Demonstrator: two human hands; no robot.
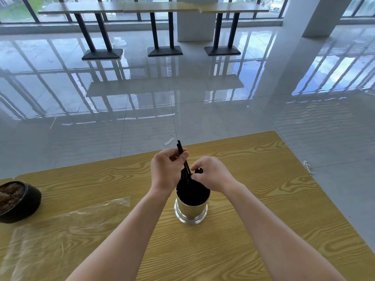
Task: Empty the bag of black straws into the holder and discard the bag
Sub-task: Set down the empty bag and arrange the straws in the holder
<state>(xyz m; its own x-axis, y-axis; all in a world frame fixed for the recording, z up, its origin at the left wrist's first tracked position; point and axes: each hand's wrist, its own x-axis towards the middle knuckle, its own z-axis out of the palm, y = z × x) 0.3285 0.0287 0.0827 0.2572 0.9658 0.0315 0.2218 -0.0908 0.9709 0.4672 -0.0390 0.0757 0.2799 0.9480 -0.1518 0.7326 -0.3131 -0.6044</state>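
Note:
A shiny metal holder (pixel 190 211) stands upright on the wooden table (pixel 253 199), packed with black straws (pixel 191 191). My left hand (pixel 166 171) pinches one or two black straws (pixel 180 148) that stick up and lean away above the bundle. My right hand (pixel 213 175) rests on the tops of the straws at the holder's right side, fingers curled around them. The clear plastic bag (pixel 67 226) lies flat on the table to the left, apart from both hands.
A dark round bowl (pixel 18 201) with brown contents sits at the table's left edge. The table's far edge runs just behind my hands. Beyond it lie glossy floor tiles, scraps of wrapper (pixel 169 141) and high tables (pixel 154 9) by the windows.

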